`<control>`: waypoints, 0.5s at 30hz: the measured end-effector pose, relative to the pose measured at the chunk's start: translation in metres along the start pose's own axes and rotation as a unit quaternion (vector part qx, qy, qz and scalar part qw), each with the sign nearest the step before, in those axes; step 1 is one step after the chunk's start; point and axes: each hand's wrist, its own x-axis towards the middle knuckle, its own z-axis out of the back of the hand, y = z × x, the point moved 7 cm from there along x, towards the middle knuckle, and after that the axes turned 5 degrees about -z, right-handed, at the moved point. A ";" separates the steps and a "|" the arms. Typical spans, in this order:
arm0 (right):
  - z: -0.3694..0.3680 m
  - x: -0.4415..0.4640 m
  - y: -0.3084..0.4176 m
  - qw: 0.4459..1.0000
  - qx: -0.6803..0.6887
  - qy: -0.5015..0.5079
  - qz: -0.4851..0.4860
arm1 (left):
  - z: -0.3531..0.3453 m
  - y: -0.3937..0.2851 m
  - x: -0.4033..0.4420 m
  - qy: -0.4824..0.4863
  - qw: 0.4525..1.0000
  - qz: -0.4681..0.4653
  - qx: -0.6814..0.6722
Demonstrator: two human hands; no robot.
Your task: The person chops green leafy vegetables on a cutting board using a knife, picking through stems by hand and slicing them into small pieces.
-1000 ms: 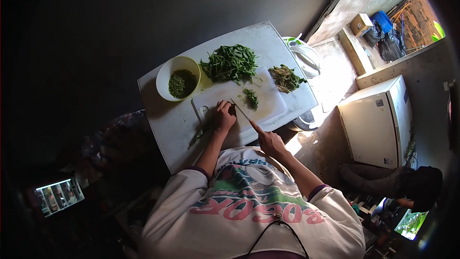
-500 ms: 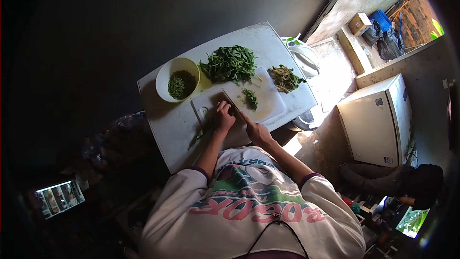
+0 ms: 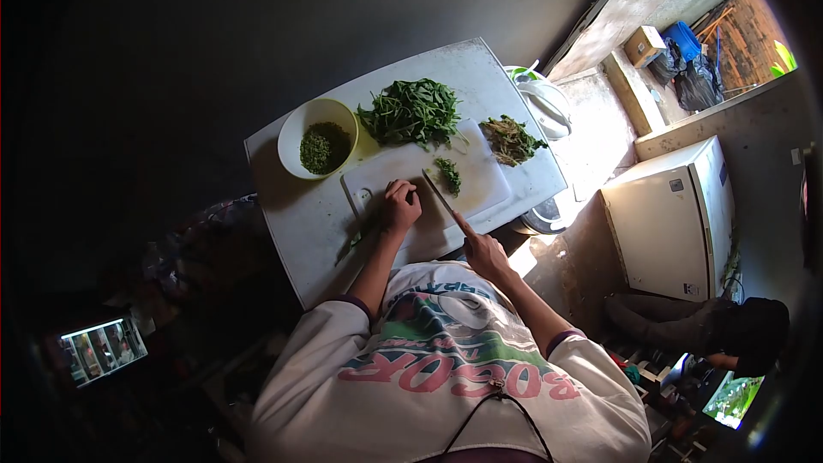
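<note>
My right hand (image 3: 486, 255) is wrapped round the handle of a knife (image 3: 443, 202), whose blade points up and left over the white cutting board (image 3: 484, 184). Beside the blade lies a small heap of chopped greens (image 3: 447, 175). On the left part of the board my left hand (image 3: 401, 205) is closed round a bunch of leafy greens (image 3: 353, 243); its leaves stick out below the wrist, and the gripped part is mostly hidden. A gap separates the knife from my left hand.
Behind the board sits a large pile of green leaves (image 3: 413, 111). A bowl (image 3: 290, 141) with chopped greens stands at the left, and wilted trimmings (image 3: 512, 140) lie at the right. The table (image 3: 291, 240) borders a wall. A person (image 3: 686, 326) is at the far right, below a white fridge (image 3: 660, 223).
My right hand has moved right and toward my body with the knife, away from my left hand. The blade now shows beside the chopped heap. My left hand has stayed nearly still.
</note>
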 end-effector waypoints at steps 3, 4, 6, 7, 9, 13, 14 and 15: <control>0.003 -0.003 0.008 1.000 -0.013 0.021 0.003 | 0.002 -0.004 0.002 0.017 1.000 -0.001 0.020; 0.003 -0.004 0.011 0.999 -0.023 0.029 0.015 | 0.002 -0.004 0.002 0.016 1.000 0.000 0.020; 0.005 -0.006 0.016 0.999 -0.028 0.035 0.016 | 0.003 -0.005 0.003 -0.003 1.000 -0.006 0.019; 0.006 -0.006 0.018 0.999 -0.032 0.041 0.015 | 0.003 -0.005 0.003 -0.004 1.000 -0.005 0.019; 0.010 -0.006 0.022 0.997 -0.048 0.063 0.000 | 0.003 -0.005 0.003 -0.002 1.000 -0.001 0.019; -0.013 0.003 0.012 0.997 -0.051 0.056 -0.019 | 0.003 -0.004 0.001 -0.001 1.000 0.000 0.017; -0.023 0.009 0.007 0.997 -0.050 0.055 -0.021 | 0.002 -0.003 0.000 -0.005 1.000 -0.003 0.018; -0.034 0.018 0.002 0.999 -0.024 0.047 -0.013 | 0.000 -0.002 0.000 -0.011 1.000 -0.007 0.018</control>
